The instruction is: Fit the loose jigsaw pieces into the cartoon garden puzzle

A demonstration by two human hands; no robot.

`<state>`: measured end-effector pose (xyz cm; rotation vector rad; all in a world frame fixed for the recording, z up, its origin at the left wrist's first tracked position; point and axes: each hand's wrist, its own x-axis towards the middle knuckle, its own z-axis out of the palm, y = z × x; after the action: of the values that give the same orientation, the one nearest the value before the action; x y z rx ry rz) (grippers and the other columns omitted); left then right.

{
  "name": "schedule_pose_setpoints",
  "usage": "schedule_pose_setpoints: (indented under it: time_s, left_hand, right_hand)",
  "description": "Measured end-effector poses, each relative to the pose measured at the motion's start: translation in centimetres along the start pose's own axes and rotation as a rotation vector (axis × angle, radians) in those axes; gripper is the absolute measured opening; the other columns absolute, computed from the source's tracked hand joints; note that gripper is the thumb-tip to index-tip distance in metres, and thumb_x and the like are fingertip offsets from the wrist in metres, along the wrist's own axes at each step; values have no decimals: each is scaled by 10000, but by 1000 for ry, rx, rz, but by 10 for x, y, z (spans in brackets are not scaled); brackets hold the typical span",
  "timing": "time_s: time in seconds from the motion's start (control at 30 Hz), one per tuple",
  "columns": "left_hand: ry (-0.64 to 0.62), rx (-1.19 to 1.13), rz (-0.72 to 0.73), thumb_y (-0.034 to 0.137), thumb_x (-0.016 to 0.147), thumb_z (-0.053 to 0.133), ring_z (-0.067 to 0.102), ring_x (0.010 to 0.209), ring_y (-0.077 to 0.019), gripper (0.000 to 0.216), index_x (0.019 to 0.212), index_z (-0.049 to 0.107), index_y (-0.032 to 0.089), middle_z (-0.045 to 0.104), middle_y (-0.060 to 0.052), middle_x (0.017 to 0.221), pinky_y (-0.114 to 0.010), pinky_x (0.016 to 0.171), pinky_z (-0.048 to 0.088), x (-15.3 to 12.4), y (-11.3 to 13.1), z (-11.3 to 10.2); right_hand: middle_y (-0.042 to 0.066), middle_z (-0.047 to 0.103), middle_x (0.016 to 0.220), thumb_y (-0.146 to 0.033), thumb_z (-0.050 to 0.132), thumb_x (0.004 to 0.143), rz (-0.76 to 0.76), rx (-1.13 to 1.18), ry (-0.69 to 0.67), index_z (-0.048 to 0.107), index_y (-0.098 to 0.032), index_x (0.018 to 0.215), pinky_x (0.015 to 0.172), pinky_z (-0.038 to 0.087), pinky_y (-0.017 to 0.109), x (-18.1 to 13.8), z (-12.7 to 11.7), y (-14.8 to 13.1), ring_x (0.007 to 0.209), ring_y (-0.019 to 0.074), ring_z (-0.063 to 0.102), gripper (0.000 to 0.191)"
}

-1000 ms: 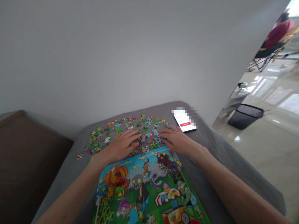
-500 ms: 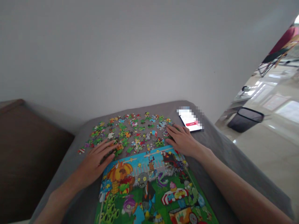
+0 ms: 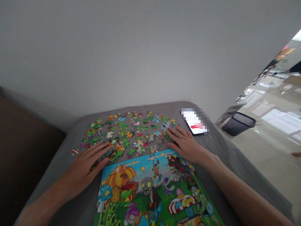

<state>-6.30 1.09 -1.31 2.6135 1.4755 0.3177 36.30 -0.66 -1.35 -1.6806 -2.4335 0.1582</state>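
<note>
Many loose jigsaw pieces (image 3: 129,135) lie scattered across a grey cloth surface. Closer to me is a colourful cartoon puzzle picture (image 3: 150,188), with zombies, a pumpkin and a food cart on it. My left hand (image 3: 90,160) rests at the left of the pieces, fingers stretched out over a few of them, by the picture's top left corner. On the other side, my right hand (image 3: 185,142) lies with fingers spread beside the right edge of the pieces, just above the picture's top right corner. Neither hand visibly holds a piece; what lies under the palms is hidden.
A phone (image 3: 194,122) with a lit, partly blurred screen lies beyond my right hand. The grey cloth (image 3: 235,175) reaches a pale wall (image 3: 150,62) at the back. A dark bin (image 3: 238,124) stands on the shiny floor at right. A dark brown panel (image 3: 23,150) rises at left.
My left hand has slid a little to the left, away from the picture's corner. My right hand stays almost in place. The view has shifted slightly.
</note>
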Motion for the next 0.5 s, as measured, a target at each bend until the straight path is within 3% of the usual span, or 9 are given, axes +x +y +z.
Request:
schedule_pose_setpoints:
  time_s: [0.13,0.3,0.4,0.5]
  left_hand:
    - [-15,63,-43,642,965,329,297,1469,-310,590,1510,365,419,351,70,1581,-559,1193,246,-2,-5,4]
    - [-103,101,-74,655,982,252,255,1483,-319,614,1537,301,398,297,51,1602,-570,1172,258,-4,3,4]
    - [-171,124,-136,675,982,218,219,1494,-322,645,1548,280,373,275,38,1607,-575,1176,228,-4,9,-3]
    - [-201,146,-199,675,985,203,208,1496,-330,659,1557,260,353,254,22,1614,-584,1176,206,-4,13,-8]
  right_hand:
    - [78,324,1609,-510,293,1025,101,-72,27,325,-179,1551,1162,268,537,3,7,1,1485,326,222,622]
    - [117,324,1604,-524,265,1021,190,-117,64,343,-126,1538,1164,265,546,4,12,6,1486,326,230,657]
    - [105,334,1600,-521,275,1021,156,-98,87,353,-155,1537,1161,268,547,3,13,5,1485,319,240,637]
    - [57,314,1611,-506,260,1035,25,-59,85,347,-216,1541,1166,265,533,1,10,-5,1495,293,218,589]
